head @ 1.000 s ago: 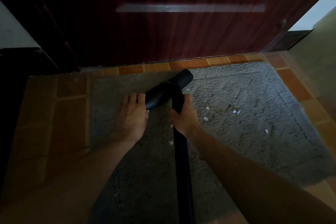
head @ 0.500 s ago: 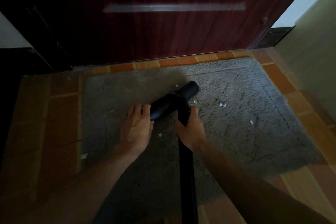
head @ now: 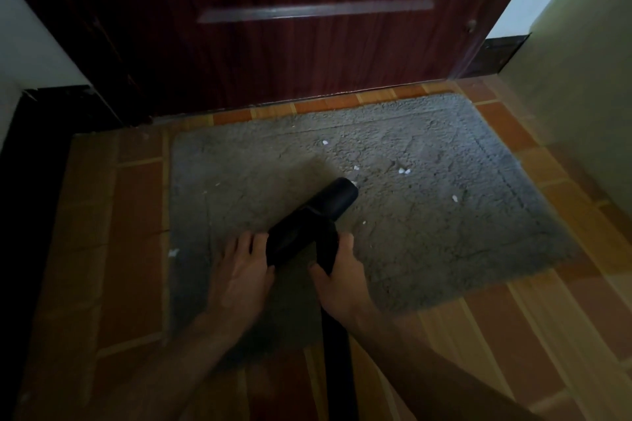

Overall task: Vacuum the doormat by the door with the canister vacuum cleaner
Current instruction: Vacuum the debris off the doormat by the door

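A grey shaggy doormat lies on the tiled floor in front of a dark red door. Several small white scraps dot the mat. A black vacuum nozzle rests slanted on the mat, its far end pointing up and right. Its black wand runs down to the bottom edge of the view. My right hand grips the wand just behind the nozzle. My left hand lies flat on the mat, fingers spread, its fingertips touching the nozzle's near end.
Orange-brown floor tiles surround the mat. A pale wall rises on the right, and a dark door frame and black skirting stand on the left. One white scrap lies at the mat's left edge.
The nozzle and both hands have drawn back from near the door toward me, across the mat. The view has shifted so more of the mat's near edge shows.
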The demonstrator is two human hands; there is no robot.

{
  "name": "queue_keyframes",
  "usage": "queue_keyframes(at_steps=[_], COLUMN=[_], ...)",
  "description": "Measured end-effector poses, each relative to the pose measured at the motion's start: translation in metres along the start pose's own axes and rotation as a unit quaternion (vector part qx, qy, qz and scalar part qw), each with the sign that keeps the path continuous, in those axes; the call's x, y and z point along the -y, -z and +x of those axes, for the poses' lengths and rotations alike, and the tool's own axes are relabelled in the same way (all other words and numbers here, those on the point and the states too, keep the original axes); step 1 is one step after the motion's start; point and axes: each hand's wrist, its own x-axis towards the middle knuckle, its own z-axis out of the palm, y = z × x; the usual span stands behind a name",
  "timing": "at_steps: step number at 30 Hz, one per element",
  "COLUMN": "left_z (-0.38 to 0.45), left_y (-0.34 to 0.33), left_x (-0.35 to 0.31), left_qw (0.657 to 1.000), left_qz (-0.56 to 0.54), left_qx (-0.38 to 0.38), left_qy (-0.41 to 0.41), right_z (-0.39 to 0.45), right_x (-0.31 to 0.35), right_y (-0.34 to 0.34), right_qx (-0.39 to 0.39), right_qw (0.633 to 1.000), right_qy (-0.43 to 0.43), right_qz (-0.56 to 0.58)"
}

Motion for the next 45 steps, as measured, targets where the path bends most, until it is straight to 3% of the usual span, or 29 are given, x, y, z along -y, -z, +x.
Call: queue_keyframes(at_steps=[16,32,39,45], left_z=[0.101,0.179,0.182,0.183], left_y=[-0.010,-0.038,-0.032,-0.021], left_x=[-0.062,-0.188,-0.161,-0.102], left_qw=[0.997,0.977,0.982,0.994], left_qz=[-0.030,-0.055,-0.059,-0.042], left_qx=[-0.007,0.027,0.016,0.001], left_qy=[-0.076,-0.203,-0.176,-0.100], right_z=[0.071,0.104,0.112,0.125], right_x=[-0.002,-0.031,-0.017,0.015], right_y=[0.073,0.181,0.156,0.108], right_qx=[-0.094,-0.213,-0.191,-0.130], right_qw=[0.995,0.972,0.979,0.990], right_qy=[0.001,-0.098,-0.072,-0.052], right_qz=[-0.026,-0.026,-0.023,-0.001])
